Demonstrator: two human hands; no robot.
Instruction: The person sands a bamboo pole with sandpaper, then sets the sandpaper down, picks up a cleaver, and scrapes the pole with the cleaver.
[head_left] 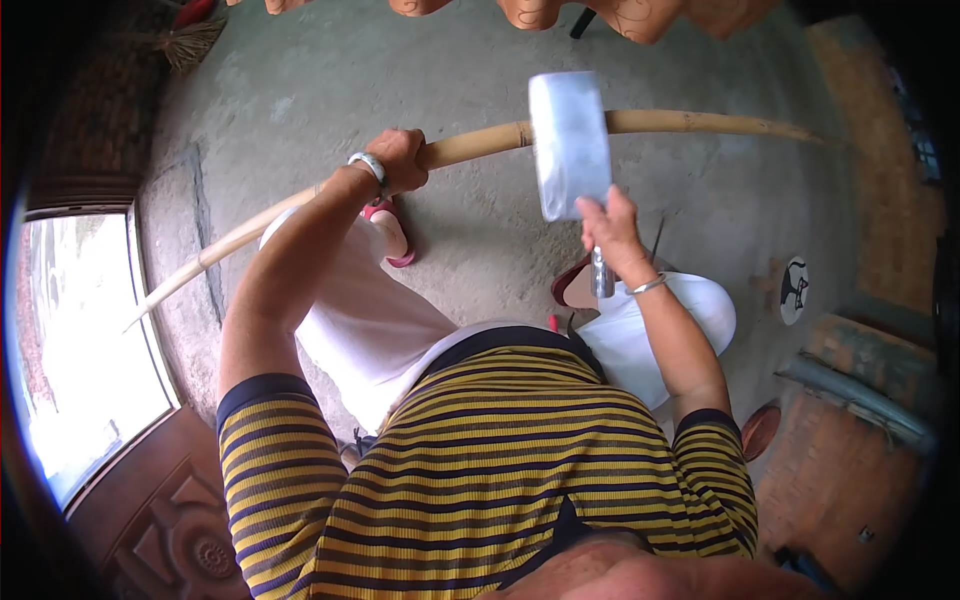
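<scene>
A long bamboo pole (pixel 470 145) runs across the view, from the doorway side at left to the far right. My left hand (pixel 400 160) is closed around it left of its middle. My right hand (pixel 612 232) grips the metal handle of a cleaver (pixel 572 145), its index finger laid along the base of the blade. The broad blade, slightly blurred, overlaps the pole and hides a short stretch of it. Whether blade and bamboo touch, I cannot tell. Below the pole are my legs in white trousers (pixel 375 310).
Bare concrete floor (pixel 330 80) spreads around me. An orange scalloped edge (pixel 530 12) hangs across the top. At left are a bright doorway (pixel 85 350) and a carved wooden door (pixel 180 510). A straw broom (pixel 190 45) lies upper left; a round black-and-white disc (pixel 794 290) is at right.
</scene>
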